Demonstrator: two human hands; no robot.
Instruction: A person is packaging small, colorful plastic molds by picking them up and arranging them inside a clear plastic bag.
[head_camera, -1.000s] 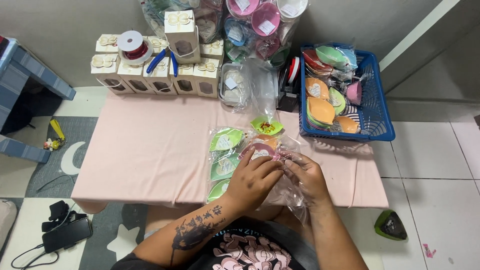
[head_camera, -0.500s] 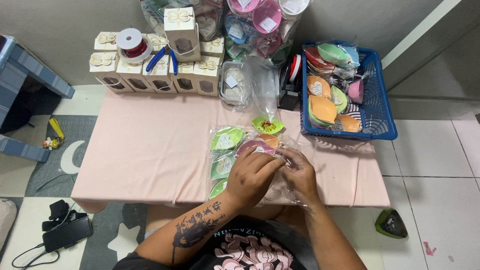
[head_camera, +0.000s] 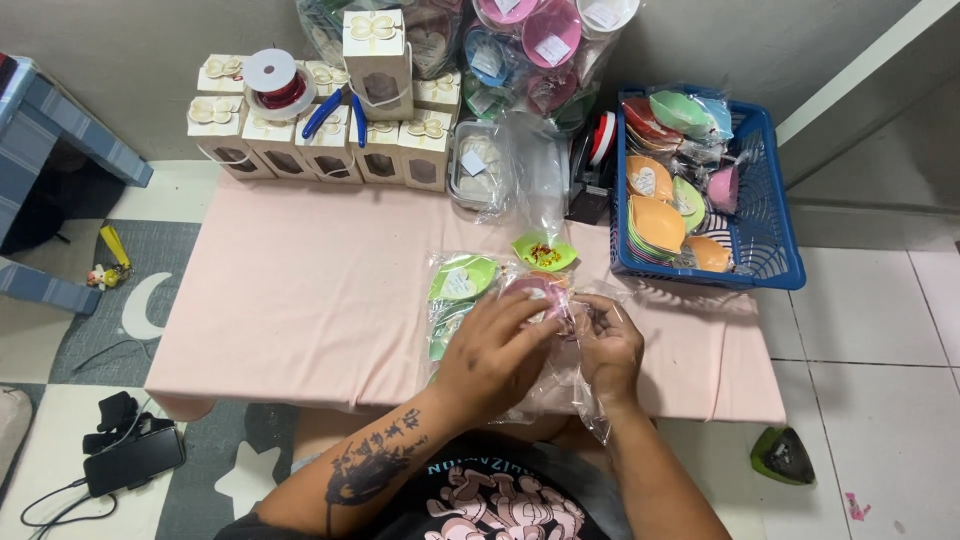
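My left hand and my right hand meet over the near edge of a low table with a pink cloth. Together they pinch a clear plastic bag with a small pink heart-shaped dish at its mouth. The bag's loose end hangs toward my lap. Just left of my hands lies a stack of bagged green heart dishes. A small green dish with tiny beads sits just beyond my fingers.
A blue basket of coloured heart dishes stands at the right. Cream gift boxes, a ribbon spool and blue pliers line the back. A phone with a cable lies on the floor mat at the left.
Both hands have stayed on the bag, shifting only slightly while the fingers work at its opening. Nothing else on the table has moved.
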